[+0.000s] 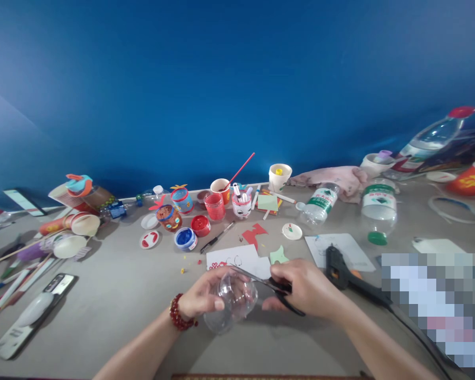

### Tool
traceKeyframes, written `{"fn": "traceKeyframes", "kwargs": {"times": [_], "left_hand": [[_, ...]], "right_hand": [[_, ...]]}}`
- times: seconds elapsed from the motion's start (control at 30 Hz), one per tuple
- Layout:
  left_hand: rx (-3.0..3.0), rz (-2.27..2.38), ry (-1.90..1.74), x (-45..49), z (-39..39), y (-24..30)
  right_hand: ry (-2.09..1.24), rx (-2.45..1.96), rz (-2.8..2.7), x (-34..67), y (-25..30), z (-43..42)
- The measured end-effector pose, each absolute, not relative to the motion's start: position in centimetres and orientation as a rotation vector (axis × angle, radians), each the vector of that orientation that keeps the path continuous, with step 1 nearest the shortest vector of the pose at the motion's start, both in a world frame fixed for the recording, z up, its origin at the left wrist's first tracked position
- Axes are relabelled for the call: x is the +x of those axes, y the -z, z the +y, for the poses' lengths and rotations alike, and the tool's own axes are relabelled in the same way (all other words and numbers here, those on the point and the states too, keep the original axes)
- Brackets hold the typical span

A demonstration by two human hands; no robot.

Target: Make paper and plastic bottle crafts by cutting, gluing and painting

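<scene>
My left hand [204, 293], with a red bead bracelet [178, 312] at the wrist, is closed around a clear plastic bottle piece [231, 309]. The thumb presses on its near side. My right hand [301, 290] grips black-handled scissors [282, 289]. Their blades reach left across the upper rim of the plastic piece; whether they touch it I cannot tell. Just beyond the hands lie a white paper with red and black drawing [233, 258], a green paper scrap [277, 255] and a red paper scrap [254, 234].
Blue [186, 239] and red [200, 225] paint jars stand ahead, near decorated cups. A black glue gun [336, 266] lies right of my right hand, its cord trailing toward me. Clear bottles [379, 214] stand farther right. A phone [35, 316] lies at left. A blue wall [229, 89] closes the back.
</scene>
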State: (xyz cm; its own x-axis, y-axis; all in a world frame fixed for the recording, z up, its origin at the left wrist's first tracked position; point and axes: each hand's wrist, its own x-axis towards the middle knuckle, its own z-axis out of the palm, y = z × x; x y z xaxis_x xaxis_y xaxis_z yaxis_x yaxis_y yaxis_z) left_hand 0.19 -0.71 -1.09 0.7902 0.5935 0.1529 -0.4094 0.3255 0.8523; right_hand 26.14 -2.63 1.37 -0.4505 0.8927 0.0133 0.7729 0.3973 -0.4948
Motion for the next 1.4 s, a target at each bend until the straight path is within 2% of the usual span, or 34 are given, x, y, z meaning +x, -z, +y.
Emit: {"fn": "traceKeyframes", "kwargs": {"times": [0.53,1.03,1.27,1.4], "left_hand": [[1.085,0.249,-0.674,0.2,-0.7,0.0],[1.108,0.271,-0.637,-0.2,-0.5,0.7],[1.036,0.259,-0.699,0.1,-0.7,0.0],[1.027,0.272,-0.707,0.1,-0.5,0.1]], "right_hand": [[-0.676,-1.458,-2.350,25.9,-1.4,-2.6],[-0.582,-1.452,-2.380,25.9,-0.8,-2.5],[-0.656,-1.522,-2.131,26.2,-1.5,-2.4],[-0.566,-1.520,-2.225,26.2,-1.7,-2.3]]}}
